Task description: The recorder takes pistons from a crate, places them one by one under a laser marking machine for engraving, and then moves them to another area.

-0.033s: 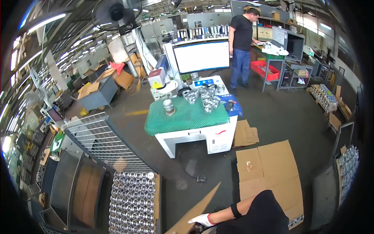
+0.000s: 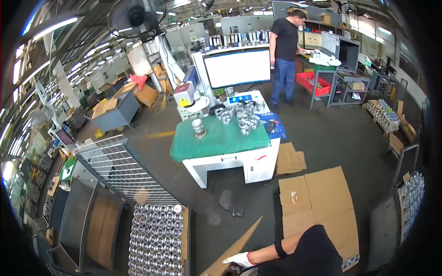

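My right hand (image 2: pixel 239 260), in a white glove with a red cuff, is at the lower edge, its forearm coming in from the right with a black band round it. Its fingers are closed at the edge of a tan cardboard sheet (image 2: pixel 239 240), which stands tilted. Part of the fingers and the sheet's lower end are cut off by the picture's edge. My left hand is not seen. To the left of the sheet, shiny metal rings (image 2: pixel 156 239) stand in close rows on a pallet with a cardboard edge.
A wire-mesh panel (image 2: pixel 129 168) rises behind the rings. Ahead stands a white workbench (image 2: pixel 262 166) with a green mat (image 2: pixel 216 140), metal cups (image 2: pixel 246 119) and a monitor (image 2: pixel 238 68). Flattened cardboard (image 2: pixel 322 198) covers a stack at right. Another person (image 2: pixel 286 55) stands beyond the bench.
The view has shifted very slightly. My right hand and the cardboard sheet are almost where they were, the sheet's tip a touch further right.
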{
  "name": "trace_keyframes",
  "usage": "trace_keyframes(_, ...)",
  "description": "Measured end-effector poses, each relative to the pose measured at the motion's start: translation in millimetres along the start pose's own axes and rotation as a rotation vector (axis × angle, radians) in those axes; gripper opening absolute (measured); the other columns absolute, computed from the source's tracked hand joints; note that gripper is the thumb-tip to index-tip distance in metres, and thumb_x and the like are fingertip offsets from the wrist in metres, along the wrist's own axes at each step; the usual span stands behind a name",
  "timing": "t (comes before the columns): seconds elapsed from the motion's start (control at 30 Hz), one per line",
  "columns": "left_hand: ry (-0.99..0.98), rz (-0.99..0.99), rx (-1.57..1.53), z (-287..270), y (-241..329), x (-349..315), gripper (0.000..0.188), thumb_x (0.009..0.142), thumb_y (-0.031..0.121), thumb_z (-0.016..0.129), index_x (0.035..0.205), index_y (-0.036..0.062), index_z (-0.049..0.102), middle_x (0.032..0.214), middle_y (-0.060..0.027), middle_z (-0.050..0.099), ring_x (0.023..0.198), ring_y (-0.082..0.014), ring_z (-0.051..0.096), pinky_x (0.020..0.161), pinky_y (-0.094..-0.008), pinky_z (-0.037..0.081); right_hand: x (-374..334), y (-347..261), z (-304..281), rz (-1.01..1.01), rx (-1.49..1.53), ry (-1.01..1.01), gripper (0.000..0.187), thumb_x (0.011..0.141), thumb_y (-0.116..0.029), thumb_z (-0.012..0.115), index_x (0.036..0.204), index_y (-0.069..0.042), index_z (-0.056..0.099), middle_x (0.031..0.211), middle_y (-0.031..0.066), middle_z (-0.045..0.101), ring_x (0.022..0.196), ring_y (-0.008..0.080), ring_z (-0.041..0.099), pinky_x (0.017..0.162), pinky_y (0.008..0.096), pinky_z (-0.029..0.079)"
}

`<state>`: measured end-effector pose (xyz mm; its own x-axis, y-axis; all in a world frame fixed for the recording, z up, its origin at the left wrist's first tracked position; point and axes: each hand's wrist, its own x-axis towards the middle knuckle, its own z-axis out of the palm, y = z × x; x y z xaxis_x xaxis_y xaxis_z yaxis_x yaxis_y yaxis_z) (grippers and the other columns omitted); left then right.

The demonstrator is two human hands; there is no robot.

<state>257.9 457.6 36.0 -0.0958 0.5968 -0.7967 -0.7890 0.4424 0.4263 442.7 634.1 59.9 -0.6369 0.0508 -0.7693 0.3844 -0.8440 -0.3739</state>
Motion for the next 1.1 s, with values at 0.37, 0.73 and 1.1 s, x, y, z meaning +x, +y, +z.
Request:
trace_keyframes(0.37,0.338,0.038,-0.390,-33,-73,-54,0.050,0.081,0.044,0.062,0.117,0.0088,0.058,0.102,-0.0162,0.064,0.085,-0.0357,0.062,0.075,-0.0555,0.052,-53,-50,-26,0.040,-0.100,-0.050,0.021,0.093,-0.025,0.058,0.090,-0.006,0.064,0.068,0.0019,0.056,0.057,0.0125,0.054,0.049,0.0281,0.044)
trace_keyframes(0.73,1.188,0.173,-0.172,-189,-148,-149,0.044,0.085,0.036,0.055,0.101,-0.0027,0.069,0.093,-0.0247,0.069,0.087,-0.0377,0.068,0.078,-0.0460,0.052,43,-29,127,0.360,-0.232,-0.183,0.030,0.091,-0.029,0.061,0.100,0.000,0.063,0.069,0.0059,0.060,0.056,0.0200,0.055,0.067,0.0390,0.051)
trace_keyframes(1.1,1.329,-0.217,0.464,-325,-107,-168,0.046,0.091,0.041,0.047,0.108,0.0025,0.067,0.106,-0.0229,0.067,0.103,-0.0398,0.063,0.088,-0.0468,0.048,68,-24,191,0.178,-0.454,-0.039,0.027,0.094,-0.024,0.058,0.099,0.001,0.065,0.077,0.0071,0.065,0.063,0.0165,0.060,0.062,0.0310,0.053)
